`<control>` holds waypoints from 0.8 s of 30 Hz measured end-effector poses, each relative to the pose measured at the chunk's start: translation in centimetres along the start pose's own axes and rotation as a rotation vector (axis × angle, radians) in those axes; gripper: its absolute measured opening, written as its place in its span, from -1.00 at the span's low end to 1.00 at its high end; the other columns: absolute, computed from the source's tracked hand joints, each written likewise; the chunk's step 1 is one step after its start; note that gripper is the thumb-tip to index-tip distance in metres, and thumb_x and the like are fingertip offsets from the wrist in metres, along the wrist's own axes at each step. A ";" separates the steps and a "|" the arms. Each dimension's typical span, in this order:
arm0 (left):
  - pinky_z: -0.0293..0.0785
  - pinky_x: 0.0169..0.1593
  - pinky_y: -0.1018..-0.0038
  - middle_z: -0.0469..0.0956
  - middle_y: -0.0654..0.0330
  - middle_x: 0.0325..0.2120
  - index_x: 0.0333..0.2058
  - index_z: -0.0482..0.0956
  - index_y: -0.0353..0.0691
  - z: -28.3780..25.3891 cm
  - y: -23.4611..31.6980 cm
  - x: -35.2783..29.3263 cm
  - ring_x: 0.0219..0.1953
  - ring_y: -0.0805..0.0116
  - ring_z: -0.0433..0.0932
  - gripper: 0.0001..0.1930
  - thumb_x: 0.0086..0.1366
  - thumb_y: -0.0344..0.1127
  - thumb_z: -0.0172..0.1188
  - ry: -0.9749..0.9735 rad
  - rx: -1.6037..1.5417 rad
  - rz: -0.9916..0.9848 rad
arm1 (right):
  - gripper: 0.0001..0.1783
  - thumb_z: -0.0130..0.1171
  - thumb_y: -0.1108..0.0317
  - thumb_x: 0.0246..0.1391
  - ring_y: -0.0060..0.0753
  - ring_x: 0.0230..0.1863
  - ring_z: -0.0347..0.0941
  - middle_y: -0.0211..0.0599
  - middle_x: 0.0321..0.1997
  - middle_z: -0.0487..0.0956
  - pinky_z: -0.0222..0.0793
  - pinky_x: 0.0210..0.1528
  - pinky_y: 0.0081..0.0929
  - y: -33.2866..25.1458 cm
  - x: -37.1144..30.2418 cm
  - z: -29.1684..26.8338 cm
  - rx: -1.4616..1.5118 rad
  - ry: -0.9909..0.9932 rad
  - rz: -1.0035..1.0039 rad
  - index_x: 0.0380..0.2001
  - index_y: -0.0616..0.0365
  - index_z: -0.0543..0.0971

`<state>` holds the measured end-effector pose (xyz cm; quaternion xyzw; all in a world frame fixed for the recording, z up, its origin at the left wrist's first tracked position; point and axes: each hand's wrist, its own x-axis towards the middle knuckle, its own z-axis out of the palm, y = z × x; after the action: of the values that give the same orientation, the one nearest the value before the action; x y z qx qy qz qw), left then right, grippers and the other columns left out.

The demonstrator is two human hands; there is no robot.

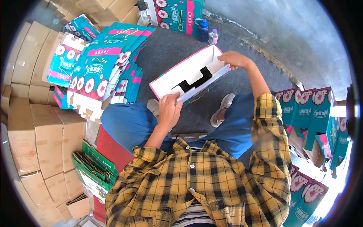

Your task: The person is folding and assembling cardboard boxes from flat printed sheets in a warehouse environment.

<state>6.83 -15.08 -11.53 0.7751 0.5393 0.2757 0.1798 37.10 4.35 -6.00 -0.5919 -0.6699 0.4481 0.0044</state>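
Note:
In front of my knees is a long, narrow cardboard box (179, 72), white inside, with pink and teal showing on its outside. Its upper side is open, and inside it white notched flaps border a dark gap. My left hand (169, 110) grips the near wall at the box's left end, fingers bent over the edge. At the opposite end my right hand (235, 59) pinches the corner of the wall between thumb and fingers. The box sits tilted, its right end farther from me.
Flat teal printed cartons (98, 64) lie in a stack at left, beside brown cardboard boxes (45, 132). Green paper bags (94, 166) stand near my left side. A blue bottle (203, 30) and a small purple-capped bottle (213, 36) stand beyond. Standing teal cartons (306, 109) line the right.

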 end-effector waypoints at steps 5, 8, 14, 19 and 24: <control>0.19 0.14 0.21 0.40 -0.22 -0.05 0.15 0.17 -0.47 2.1 0.2 1.3 0.03 -0.03 0.36 -0.47 0.24 -0.36 0.02 0.383 -0.217 -0.310 | -0.31 -0.10 -0.24 0.06 -0.32 -0.58 0.48 -0.13 -0.43 0.58 0.36 -0.51 -0.37 0.3 -0.5 1.0 0.075 0.036 -0.028 -0.29 0.27 0.58; 0.14 0.18 0.18 0.30 -0.23 0.06 0.17 0.19 -0.39 2.5 -0.2 1.7 0.13 -0.02 0.28 -0.43 0.20 -0.37 0.08 0.422 -0.045 -0.210 | -0.34 -0.02 -0.24 0.04 -0.15 -0.19 0.53 -0.07 -0.22 0.57 0.41 -0.18 -0.26 0.3 -1.3 2.6 -0.250 0.280 -0.287 -0.13 0.16 0.55; 0.04 0.24 0.08 0.27 -0.12 0.12 0.10 0.32 -0.32 2.2 0.2 1.9 0.21 -0.03 0.18 -0.46 0.18 -0.21 0.15 0.180 0.364 -0.009 | -0.22 0.41 0.12 -0.29 -0.06 0.25 0.19 -0.17 0.23 0.31 0.20 0.20 -0.18 -1.0 -3.9 7.5 -0.704 0.347 -0.698 0.09 0.04 0.40; 0.05 0.25 0.09 0.27 -0.12 0.12 0.07 0.34 -0.34 2.1 -0.1 1.6 0.20 -0.04 0.20 -0.43 0.18 -0.08 0.16 0.117 0.334 0.030 | -0.31 0.38 0.17 -0.23 -0.12 0.21 0.24 -0.20 0.20 0.35 0.26 0.15 -0.22 -1.3 -2.8 7.9 -0.696 0.269 -0.623 0.06 0.04 0.44; 0.07 0.25 0.13 0.29 -0.11 0.11 0.09 0.30 -0.37 2.5 -0.2 1.3 0.19 -0.03 0.22 -0.41 0.20 -0.07 0.13 0.007 0.360 0.037 | -0.36 0.35 0.15 -0.19 -0.16 0.18 0.28 -0.18 0.17 0.40 0.27 0.15 -0.27 -1.3 -2.3 7.7 -0.694 0.186 -0.573 0.03 0.04 0.47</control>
<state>8.59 -13.77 -13.34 0.8035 0.5664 0.1808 0.0311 32.62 -1.98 -8.63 -0.3868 -0.9139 0.1229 -0.0102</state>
